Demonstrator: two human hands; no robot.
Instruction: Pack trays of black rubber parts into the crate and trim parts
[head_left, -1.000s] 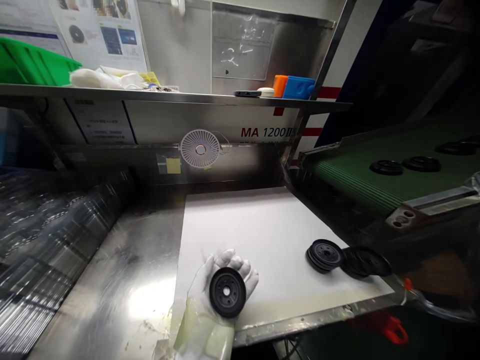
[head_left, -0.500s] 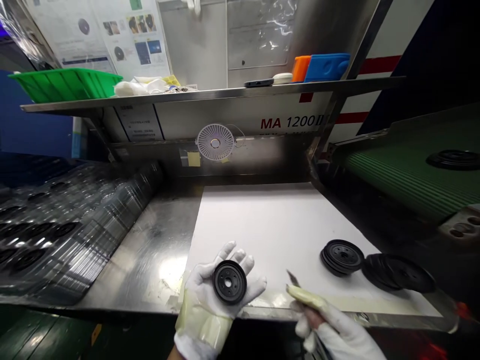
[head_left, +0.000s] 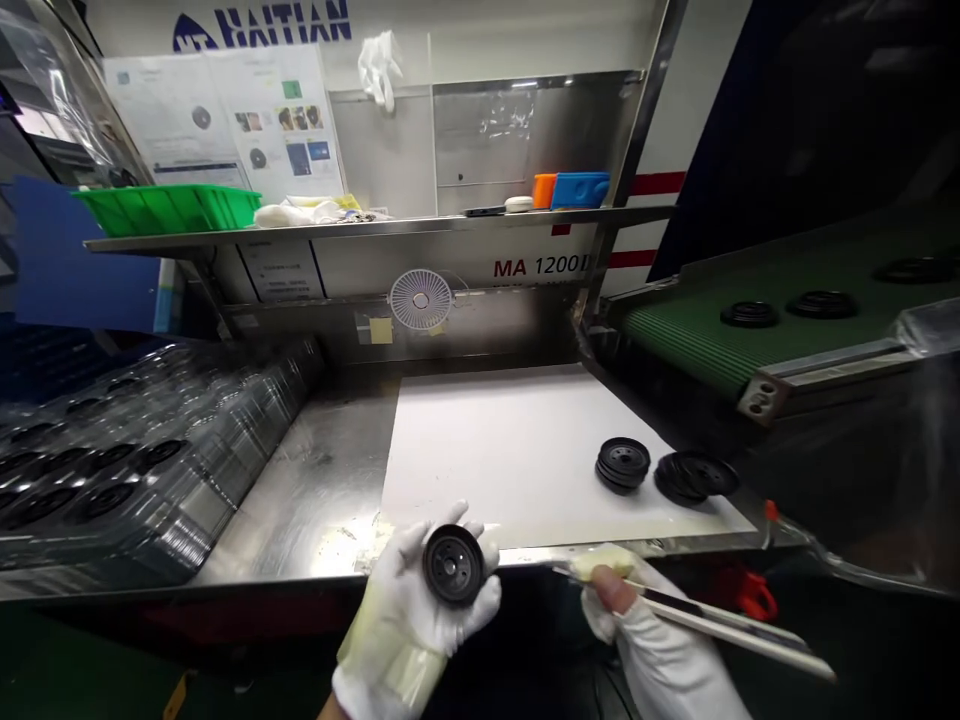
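My left hand (head_left: 427, 610), gloved in white with a yellowish cuff area, is palm up just off the table's front edge. A round black grooved wheel (head_left: 453, 566) with a centre hole lies in its palm, fingers curled around the rim. To the right, my right hand (head_left: 622, 600) grips a slim white-and-black utility knife (head_left: 720, 622), its long handle sticking out to the lower right; the blade end is hard to make out. Two stacks of similar wheels, a nearer-to-middle stack (head_left: 622, 465) and a leaning stack (head_left: 694, 476), stand on the white sheet (head_left: 487, 450).
Clear plastic trays (head_left: 195, 500) holding black wheels are piled at left. A green conveyor (head_left: 690, 340) at right carries several wheels. A shelf (head_left: 420, 226) above holds a green basket (head_left: 180, 208) and a blue case (head_left: 579, 190). A small fan (head_left: 421, 299) hangs behind.
The view has shifted, showing more of the wall and conveyor. My right hand has turned the knife, its handle now pointing right. The wheel stays in my left hand, fingers more curled.
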